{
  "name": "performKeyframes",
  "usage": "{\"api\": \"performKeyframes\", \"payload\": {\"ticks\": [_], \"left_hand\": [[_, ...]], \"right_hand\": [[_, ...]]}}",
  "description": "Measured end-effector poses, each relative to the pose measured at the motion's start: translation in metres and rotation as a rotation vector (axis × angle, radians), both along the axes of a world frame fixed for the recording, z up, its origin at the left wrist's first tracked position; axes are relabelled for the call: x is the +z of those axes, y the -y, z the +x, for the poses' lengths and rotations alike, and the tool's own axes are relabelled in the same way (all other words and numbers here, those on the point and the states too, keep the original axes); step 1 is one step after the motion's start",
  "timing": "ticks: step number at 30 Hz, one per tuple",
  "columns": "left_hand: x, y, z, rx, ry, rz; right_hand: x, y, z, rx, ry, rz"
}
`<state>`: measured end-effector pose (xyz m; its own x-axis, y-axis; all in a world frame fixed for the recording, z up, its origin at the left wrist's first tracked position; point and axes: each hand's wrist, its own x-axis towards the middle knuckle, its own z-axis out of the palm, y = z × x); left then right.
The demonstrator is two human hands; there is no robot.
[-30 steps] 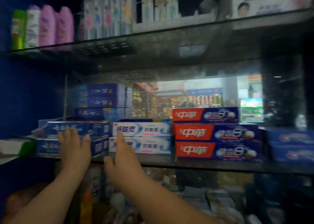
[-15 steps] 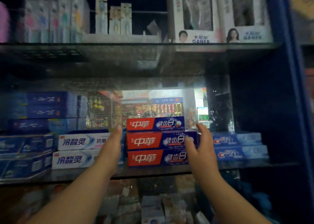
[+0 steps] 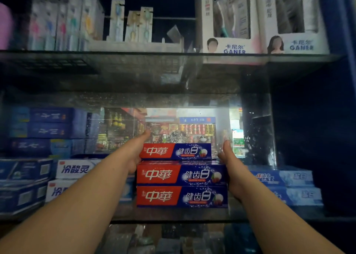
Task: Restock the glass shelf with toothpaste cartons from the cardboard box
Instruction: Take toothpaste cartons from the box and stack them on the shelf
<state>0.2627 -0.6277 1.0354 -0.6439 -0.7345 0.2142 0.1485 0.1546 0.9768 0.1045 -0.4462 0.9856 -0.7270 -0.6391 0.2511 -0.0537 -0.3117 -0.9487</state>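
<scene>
Three red-and-blue toothpaste cartons (image 3: 181, 174) lie stacked flat on the glass shelf (image 3: 173, 214), long faces to the front. Each reads 中華 in white on the red half and 健齿白 on the blue half. The top one sits a little further back than the two under it.

The left hand (image 3: 134, 155) lies flat against the left ends of the upper cartons, fingers straight and pointing up and back. The right hand (image 3: 232, 169) presses the right end of the stack the same way, fingers straight with the thumb up beside them; neither hand is curled round anything.

Just left of the stack are white cartons (image 3: 75, 169) printed 冷酸灵 in blue. Just right are pale blue cartons (image 3: 269, 178) where the letters "est" can be read. Dark blue cartons (image 3: 52, 122) are piled at the far left, their writing too blurred to read.

On the upper shelf (image 3: 115, 64) stand two white display boxes (image 3: 234, 48) marked 卡尼尔 GANER, and toothbrush packs (image 3: 63, 22) at the left
</scene>
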Motion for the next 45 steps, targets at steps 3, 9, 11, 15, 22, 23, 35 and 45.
{"api": "performKeyframes", "payload": {"ticks": [3, 9, 11, 15, 22, 23, 35, 45], "left_hand": [[0.008, 0.002, -0.001, -0.004, 0.020, -0.005], [0.010, 0.000, -0.005, 0.008, 0.091, -0.070], [0.012, 0.006, -0.003, -0.015, 0.088, -0.023], [0.014, 0.013, -0.005, -0.041, 0.137, -0.017], [0.001, 0.016, 0.009, 0.011, -0.012, 0.013], [-0.006, 0.015, 0.014, 0.027, -0.068, 0.023], [-0.067, -0.021, 0.030, -0.037, -0.169, 0.127], [-0.051, -0.007, 0.018, -0.150, -0.039, 0.201]], "right_hand": [[0.003, 0.003, -0.004, 0.042, 0.009, 0.014], [0.002, 0.005, -0.010, 0.047, 0.000, 0.021], [0.002, 0.004, -0.013, 0.058, -0.007, 0.029], [0.004, 0.004, -0.009, 0.071, -0.024, 0.060], [0.002, -0.002, -0.008, 0.095, -0.006, 0.029], [-0.001, -0.003, -0.007, 0.096, 0.004, 0.004], [-0.037, 0.001, 0.009, -0.019, 0.040, -0.027], [-0.027, 0.003, 0.006, -0.021, 0.112, 0.027]]}}
